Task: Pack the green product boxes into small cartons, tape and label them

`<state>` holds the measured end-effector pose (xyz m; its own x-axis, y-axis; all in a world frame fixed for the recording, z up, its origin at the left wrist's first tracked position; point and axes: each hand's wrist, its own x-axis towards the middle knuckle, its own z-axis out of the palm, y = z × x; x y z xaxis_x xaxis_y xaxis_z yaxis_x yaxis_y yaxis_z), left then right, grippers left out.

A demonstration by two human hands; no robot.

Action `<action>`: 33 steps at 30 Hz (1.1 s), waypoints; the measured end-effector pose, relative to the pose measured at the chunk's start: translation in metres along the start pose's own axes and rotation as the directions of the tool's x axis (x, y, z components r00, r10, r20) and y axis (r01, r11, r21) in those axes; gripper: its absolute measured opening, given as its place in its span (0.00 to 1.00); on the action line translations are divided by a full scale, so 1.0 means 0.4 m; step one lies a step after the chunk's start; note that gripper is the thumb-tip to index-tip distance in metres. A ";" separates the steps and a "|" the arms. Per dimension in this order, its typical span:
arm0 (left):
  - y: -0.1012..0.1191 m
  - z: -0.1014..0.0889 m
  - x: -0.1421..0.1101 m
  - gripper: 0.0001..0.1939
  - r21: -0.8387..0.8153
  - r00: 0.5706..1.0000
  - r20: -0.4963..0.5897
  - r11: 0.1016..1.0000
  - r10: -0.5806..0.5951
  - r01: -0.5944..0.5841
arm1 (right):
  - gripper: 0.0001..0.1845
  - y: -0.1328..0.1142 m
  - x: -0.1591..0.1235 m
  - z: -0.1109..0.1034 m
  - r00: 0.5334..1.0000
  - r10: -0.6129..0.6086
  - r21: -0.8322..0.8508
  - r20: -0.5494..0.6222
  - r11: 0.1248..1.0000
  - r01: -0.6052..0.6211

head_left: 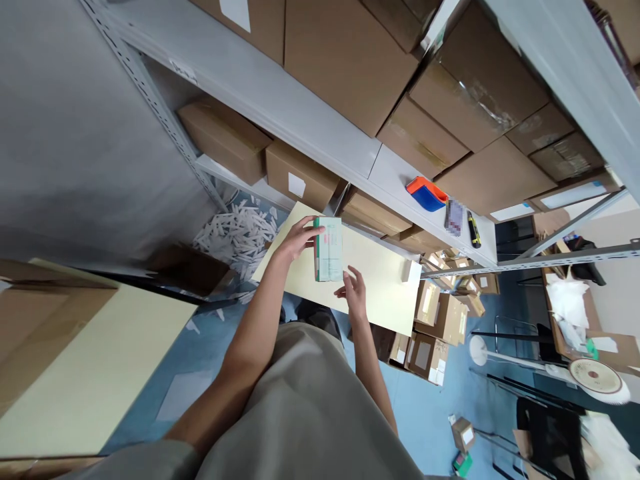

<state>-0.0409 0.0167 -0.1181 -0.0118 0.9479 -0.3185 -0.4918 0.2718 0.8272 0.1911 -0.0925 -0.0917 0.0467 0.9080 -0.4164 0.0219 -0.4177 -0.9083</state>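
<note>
My left hand [301,239] is closed on the upper left edge of a small carton [330,250], pale green-white with a darker green side and fine print. The carton is above a pale yellow tabletop [377,283]. Close to its lower right corner is my right hand [353,291], with the fingers apart and nothing in them. I cannot tell whether a fingertip touches the carton. On the right end of the tabletop stands a small white block-like object [411,271].
Beyond the table rises a grey metal shelf [320,107] with cardboard boxes [345,60]. An orange and blue tray [427,193] and a yellow-black cutter [473,230] lie on it. White paper strips [240,237] are heaped at left. Stacked cartons [435,320] and a fan [595,380] stand right.
</note>
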 end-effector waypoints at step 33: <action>-0.212 -0.203 -0.023 0.26 -0.326 0.784 -0.455 0.898 -0.423 0.295 | 0.46 0.086 0.707 0.239 0.872 0.176 -0.344 0.457 0.939 -0.009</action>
<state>-0.0698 -0.0285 -0.2228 -0.1976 0.5521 -0.8101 -0.7292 0.4696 0.4979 0.1096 0.1531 -0.2445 -0.4119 0.7336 -0.5405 0.3634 -0.4117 -0.8357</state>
